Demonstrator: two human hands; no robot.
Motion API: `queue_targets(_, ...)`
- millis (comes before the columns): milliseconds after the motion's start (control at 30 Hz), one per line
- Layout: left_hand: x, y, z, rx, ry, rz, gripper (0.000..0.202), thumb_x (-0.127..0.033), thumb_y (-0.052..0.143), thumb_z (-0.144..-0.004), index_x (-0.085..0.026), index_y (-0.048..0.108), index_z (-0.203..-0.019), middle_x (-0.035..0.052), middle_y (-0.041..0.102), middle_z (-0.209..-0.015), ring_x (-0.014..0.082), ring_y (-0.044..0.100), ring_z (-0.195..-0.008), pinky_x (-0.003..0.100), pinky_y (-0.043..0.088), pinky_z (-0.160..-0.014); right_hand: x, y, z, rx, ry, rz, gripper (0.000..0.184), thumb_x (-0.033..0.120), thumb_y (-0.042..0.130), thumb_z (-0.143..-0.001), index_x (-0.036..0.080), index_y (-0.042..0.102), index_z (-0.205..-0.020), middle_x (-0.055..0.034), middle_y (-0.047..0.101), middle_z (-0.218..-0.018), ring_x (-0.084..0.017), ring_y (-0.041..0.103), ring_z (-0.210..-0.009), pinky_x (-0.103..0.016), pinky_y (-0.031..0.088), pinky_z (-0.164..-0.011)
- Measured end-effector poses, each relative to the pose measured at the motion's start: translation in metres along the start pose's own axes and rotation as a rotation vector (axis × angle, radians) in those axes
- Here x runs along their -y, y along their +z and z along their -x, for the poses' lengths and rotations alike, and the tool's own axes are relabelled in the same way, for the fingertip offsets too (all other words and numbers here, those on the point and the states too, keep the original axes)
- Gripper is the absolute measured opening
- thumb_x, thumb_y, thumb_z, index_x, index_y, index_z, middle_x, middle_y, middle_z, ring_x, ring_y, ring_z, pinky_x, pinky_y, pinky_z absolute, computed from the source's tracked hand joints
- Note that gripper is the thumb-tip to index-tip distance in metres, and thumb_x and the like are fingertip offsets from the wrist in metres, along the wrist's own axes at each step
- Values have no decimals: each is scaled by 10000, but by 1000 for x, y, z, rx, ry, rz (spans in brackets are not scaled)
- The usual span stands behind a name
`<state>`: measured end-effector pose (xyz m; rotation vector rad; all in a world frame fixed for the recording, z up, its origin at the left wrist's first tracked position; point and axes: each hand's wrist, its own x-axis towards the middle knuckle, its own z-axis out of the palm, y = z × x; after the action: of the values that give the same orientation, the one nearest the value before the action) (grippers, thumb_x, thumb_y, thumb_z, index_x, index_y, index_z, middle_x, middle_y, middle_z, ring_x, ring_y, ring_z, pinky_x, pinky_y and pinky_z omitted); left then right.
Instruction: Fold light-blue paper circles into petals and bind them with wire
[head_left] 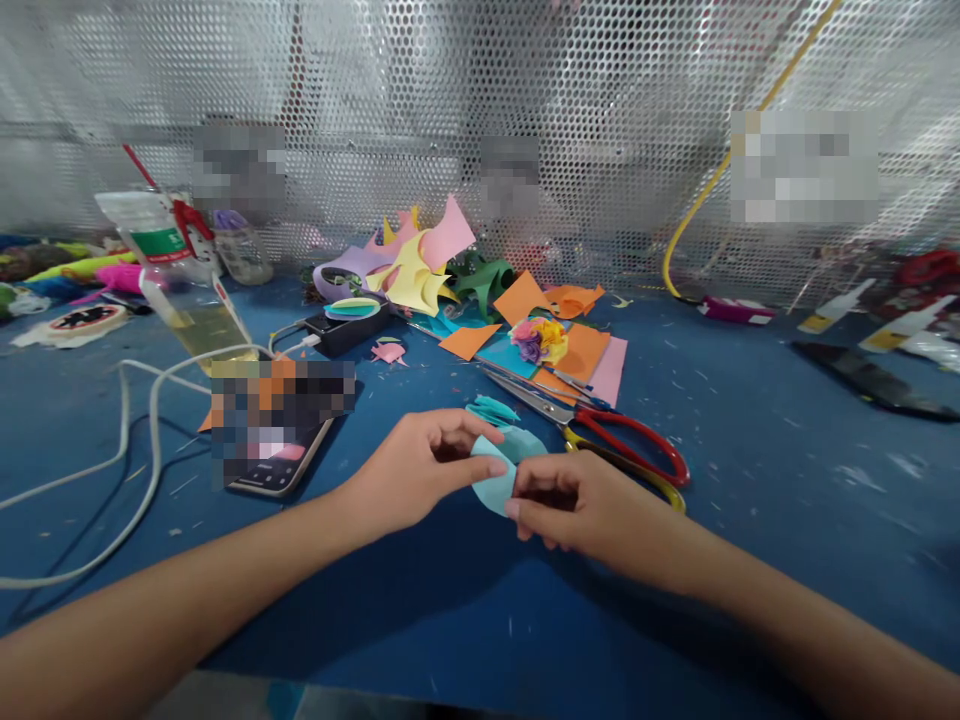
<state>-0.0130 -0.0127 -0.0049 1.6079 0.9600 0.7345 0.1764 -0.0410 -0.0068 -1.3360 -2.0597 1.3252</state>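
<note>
Both hands meet over the blue table (pixel 750 480) and pinch one small light blue paper piece (pixel 501 470), round in outline. My left hand (pixel 420 470) grips its left edge between thumb and fingers. My right hand (pixel 577 510) holds its lower right edge with curled fingers. Just behind the piece lie a crumpled teal paper scrap (pixel 491 409) and scissors (pixel 607 435) with one red and one yellow handle, blades pointing to the far left.
A phone (pixel 281 470) lies to the left, with white cables (pixel 142 440) running off to the left. Coloured paper sheets and cut-offs (pixel 480 300), a paper flower (pixel 538 338) and a power bank (pixel 346 325) sit behind. A plastic bottle (pixel 176 270) stands at far left. Perforated metal wall (pixel 480 120) at the back.
</note>
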Motion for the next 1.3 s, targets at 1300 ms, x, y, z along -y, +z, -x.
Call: queue_targets(1300,12,11,15,205,285,-893,194,-188,522,-820,-207,704,-758,-6,625,-749,109,594,-684,209,404,-609,-20,-17,-7,66,-591,687,214,224,465,-885,176,673,-879,-62,636,-913,-144,612,-769,-257,461,-689)
